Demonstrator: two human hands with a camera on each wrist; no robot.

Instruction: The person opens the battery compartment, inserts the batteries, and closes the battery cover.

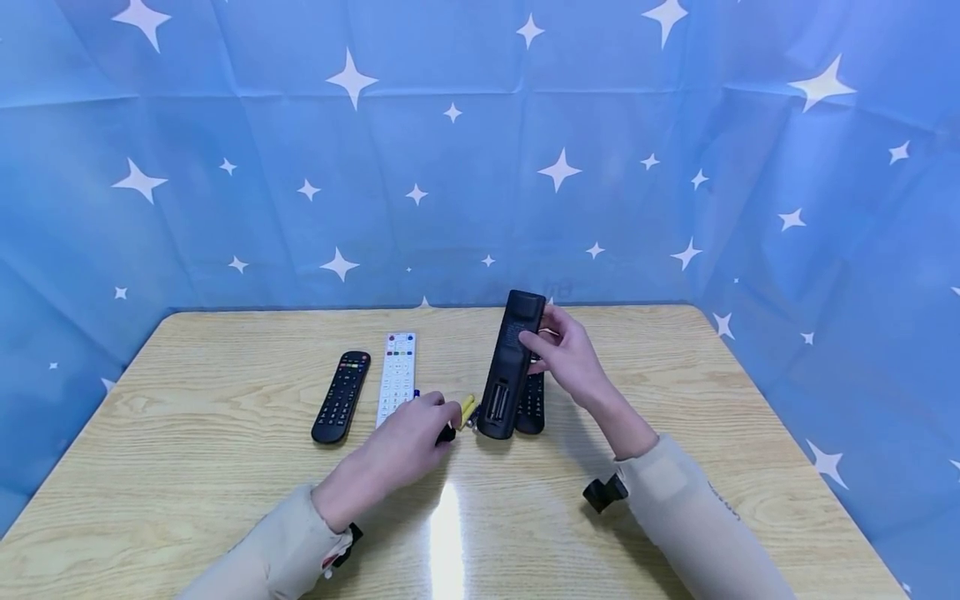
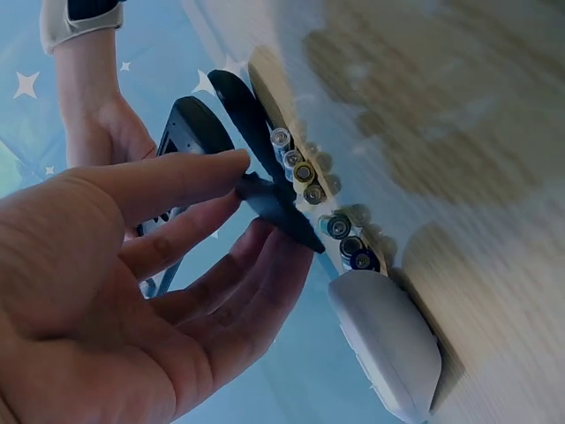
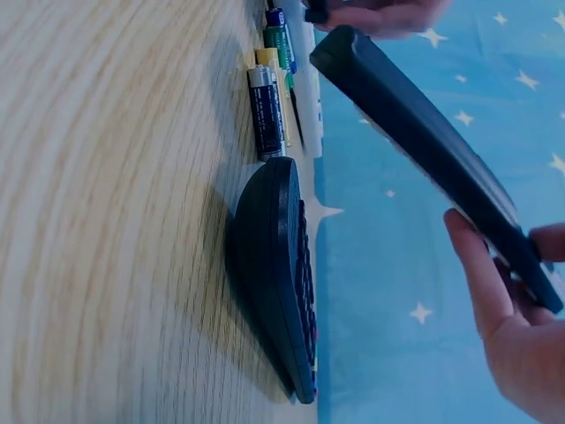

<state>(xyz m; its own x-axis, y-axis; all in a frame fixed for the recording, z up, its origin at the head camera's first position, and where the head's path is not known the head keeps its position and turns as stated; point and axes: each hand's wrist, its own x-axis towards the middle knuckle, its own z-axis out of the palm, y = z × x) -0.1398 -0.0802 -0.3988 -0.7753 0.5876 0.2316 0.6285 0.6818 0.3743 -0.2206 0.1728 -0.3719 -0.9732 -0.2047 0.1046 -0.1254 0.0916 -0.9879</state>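
Pale wood-grain table point(image 1: 187, 467), black remote point(image 1: 341, 398), white remote point(image 1: 397, 375) beside it, loose batteries point(image 1: 467, 409), second black remote point(image 1: 532, 408) further right

I can read no lettering. The print on the raised black remote point(image 1: 512, 364) and white remote point(image 1: 397, 375) is too small.

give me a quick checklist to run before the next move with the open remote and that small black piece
1. Black remote held steady enough to work on: ok, gripped by the right hand, its back facing the head camera.
2. Battery compartment uncovered: ok, it shows open.
3. Batteries seated inside: cannot tell, the inside is too small to read.
4. Small black piece, likely the cover, in hand: ok, pinched by the left hand.
5. Piece lined up with the compartment: not ok, it is apart from the remote.
6. Loose batteries nearby: ok, several stand on the table.
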